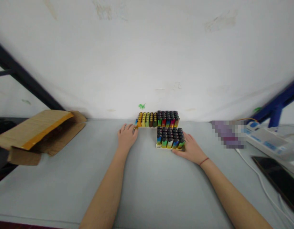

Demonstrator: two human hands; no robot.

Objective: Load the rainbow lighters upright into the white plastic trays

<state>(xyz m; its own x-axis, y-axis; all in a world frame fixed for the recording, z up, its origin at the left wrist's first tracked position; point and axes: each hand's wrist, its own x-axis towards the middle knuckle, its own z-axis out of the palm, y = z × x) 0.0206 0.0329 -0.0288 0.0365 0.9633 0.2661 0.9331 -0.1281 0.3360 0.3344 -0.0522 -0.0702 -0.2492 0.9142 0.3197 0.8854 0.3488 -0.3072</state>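
Note:
Two trays of coloured lighters stand on a grey table. The far tray [157, 119] sits against the white wall; the near tray [170, 137] is just in front of it. My left hand [126, 136] lies flat on the table, fingertips touching the left end of the far tray. My right hand [190, 148] rests against the right front corner of the near tray, thumb along its front edge. A red string circles my right wrist.
An open cardboard box [39, 132] lies on its side at the left. At the right are a blurred purple patch [229, 133], a white power strip [268, 141] with cables, and a dark phone [279, 178]. Dark and blue frame bars slant at both sides.

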